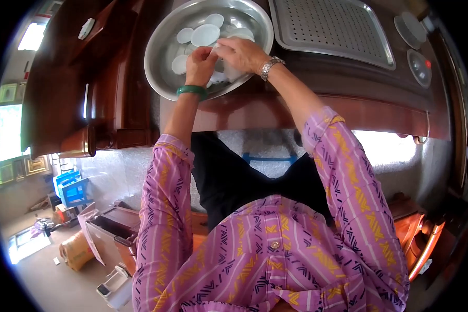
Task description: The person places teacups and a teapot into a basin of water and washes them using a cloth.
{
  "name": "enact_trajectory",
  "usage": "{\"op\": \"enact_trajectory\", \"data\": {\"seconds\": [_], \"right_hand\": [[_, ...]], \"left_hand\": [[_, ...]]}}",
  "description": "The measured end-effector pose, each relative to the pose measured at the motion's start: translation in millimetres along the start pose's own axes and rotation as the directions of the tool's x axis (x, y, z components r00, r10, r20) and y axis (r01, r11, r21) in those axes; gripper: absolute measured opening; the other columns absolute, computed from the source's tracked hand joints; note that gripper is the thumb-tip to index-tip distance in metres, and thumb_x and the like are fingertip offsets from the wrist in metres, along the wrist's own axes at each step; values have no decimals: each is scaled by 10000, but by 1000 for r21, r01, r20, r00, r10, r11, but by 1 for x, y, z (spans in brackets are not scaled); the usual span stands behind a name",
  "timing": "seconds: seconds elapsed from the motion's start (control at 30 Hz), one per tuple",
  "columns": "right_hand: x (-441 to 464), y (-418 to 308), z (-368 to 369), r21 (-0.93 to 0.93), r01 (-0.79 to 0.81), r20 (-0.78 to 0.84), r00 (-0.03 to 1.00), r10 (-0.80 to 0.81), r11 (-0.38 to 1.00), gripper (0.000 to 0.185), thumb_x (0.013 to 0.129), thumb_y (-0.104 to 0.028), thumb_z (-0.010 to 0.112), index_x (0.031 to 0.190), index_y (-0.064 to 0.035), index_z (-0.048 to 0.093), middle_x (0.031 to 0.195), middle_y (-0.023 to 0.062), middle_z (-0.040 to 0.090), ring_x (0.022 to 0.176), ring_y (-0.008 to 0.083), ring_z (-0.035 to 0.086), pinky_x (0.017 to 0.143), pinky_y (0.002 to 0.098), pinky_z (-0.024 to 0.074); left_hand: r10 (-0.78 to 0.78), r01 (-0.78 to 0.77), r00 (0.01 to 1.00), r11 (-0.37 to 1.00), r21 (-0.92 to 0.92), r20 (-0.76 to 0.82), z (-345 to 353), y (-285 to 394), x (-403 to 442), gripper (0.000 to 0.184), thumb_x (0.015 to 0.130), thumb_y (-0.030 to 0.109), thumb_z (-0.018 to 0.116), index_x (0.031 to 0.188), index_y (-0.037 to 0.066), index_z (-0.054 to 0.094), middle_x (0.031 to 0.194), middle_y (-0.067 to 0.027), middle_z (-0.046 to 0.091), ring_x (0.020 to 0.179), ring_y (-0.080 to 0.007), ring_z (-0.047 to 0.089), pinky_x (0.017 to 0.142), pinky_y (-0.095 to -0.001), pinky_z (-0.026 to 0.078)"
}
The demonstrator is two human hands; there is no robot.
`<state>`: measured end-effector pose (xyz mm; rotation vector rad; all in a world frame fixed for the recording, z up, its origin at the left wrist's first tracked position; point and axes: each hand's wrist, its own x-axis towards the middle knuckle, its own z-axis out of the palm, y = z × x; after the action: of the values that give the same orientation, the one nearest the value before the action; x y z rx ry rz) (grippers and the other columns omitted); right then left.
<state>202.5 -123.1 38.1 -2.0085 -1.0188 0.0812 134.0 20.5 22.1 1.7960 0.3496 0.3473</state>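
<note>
A wide metal basin [154, 62] stands on the dark table, with several small white cups [205, 35] lying in what looks like water. Over the basin, my left hand [201, 65], with a green bangle at its wrist, pinches its fingers together. My right hand [243, 54] meets it from the right, fingers curled and closed, a metal watch on the wrist. A small whitish thing shows between the fingertips of both hands; its kind is mostly hidden. Something pale hangs below my right hand, too blurred to name.
To the right of the basin lies a perforated metal tray [330, 26]. Beyond it are a stack of round pale lids or dishes [411, 30] and a clear round lid [419, 67] with a red spot. A brown wooden chair [78, 104] stands at the left.
</note>
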Motion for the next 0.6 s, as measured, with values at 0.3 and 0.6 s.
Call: {"op": "enact_trajectory", "data": {"seconds": [0.3, 0.6], "right_hand": [[10, 7, 7, -306, -35, 369, 917, 152, 952, 282, 716, -224, 570, 900, -10, 562, 885, 217, 598, 853, 366, 573, 740, 417, 458], [4, 10, -6, 259, -123, -321, 924, 205, 958, 346, 652, -221, 615, 950, -45, 603, 902, 192, 618, 853, 332, 593, 768, 356, 467]], "left_hand": [[-220, 200, 975, 918, -342, -18, -14, -10, -1, 201, 790, 129, 597, 924, -20, 580, 765, -29, 582, 646, -108, 524, 597, -244, 433], [-82, 103, 994, 908, -405, 70, 7, -1, -7, 190, 741, 32, 608, 919, -25, 577, 822, -56, 612, 715, -110, 560, 636, -218, 442]]}}
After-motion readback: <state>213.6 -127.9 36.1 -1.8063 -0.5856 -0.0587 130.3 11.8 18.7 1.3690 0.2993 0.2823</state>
